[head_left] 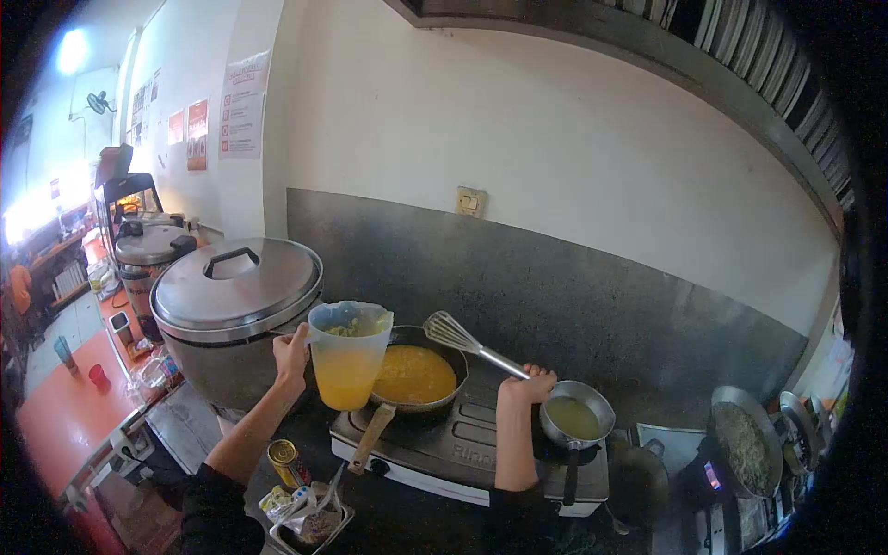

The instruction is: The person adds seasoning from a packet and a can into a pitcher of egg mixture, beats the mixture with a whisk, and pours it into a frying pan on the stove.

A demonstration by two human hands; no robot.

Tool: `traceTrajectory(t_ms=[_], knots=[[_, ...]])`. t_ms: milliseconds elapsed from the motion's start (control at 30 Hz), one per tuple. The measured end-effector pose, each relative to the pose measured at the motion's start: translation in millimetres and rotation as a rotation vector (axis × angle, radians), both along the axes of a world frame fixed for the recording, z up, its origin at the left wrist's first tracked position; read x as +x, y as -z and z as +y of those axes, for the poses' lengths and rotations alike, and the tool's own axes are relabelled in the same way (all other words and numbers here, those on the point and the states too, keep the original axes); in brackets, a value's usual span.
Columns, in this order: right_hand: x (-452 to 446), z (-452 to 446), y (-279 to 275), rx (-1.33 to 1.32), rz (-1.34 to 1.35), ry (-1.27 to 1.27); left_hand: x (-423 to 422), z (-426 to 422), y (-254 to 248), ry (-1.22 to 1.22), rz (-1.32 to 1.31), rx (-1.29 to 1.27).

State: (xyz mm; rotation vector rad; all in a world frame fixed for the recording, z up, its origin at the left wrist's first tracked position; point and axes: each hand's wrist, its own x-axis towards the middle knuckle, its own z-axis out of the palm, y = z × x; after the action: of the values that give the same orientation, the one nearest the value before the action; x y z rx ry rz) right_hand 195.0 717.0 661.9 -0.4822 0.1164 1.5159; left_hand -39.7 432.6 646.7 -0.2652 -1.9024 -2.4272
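Observation:
My left hand (290,356) is closed round the handle of a clear plastic measuring jug (347,365), part full of yellow-orange liquid with green bits near its top. The jug hangs upright just left of a frying pan (465,377), overlapping its edge in view. Yellow liquid with a bubbly surface (416,373) covers the pan's bottom. In my right hand (527,386) is the metal handle of a balloon whisk (455,333); its wires are raised above the pan's far right edge. A small saucepan (578,414) of pale greenish liquid sits right of that hand.
Both pans stand on a two-burner gas stove (472,453). A large lidded pot (236,287) rises behind my left arm. In front are a gold can (289,462) and a small metal tray (319,532). Further right stands a wide pan of dark flakes (740,444). A shelf (629,55) overhangs the wall.

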Motion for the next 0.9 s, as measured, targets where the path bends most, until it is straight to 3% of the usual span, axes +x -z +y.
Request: traceTrajectory(t_ms=[100, 233, 467, 600, 700, 833, 900], knots=[[2, 1, -37, 0.014, 0.03, -0.024, 3, 2, -4, 0.036, 0.017, 0.026], [12, -18, -98, 0.255, 0.241, -0.111, 16, 7, -20, 0.046, 0.09, 0.1], [61, -92, -183, 0.633, 0.132, -0.342, 72, -15, -59, 0.15, 0.13, 0.177], [100, -134, -186, 0.904, -0.113, -0.466, 131, -38, -59, 0.175, 0.137, 0.216], [128, -165, -172, 1.058, -0.322, -0.607, 178, -59, -30, 0.288, 0.044, 0.25], [154, -196, -132, 1.086, -0.586, -0.883, 248, -84, 23, 0.263, -0.385, 0.168], [163, -219, -98, 0.962, -0.713, -1.003, 280, -87, 50, 0.21, -0.554, 0.15]])
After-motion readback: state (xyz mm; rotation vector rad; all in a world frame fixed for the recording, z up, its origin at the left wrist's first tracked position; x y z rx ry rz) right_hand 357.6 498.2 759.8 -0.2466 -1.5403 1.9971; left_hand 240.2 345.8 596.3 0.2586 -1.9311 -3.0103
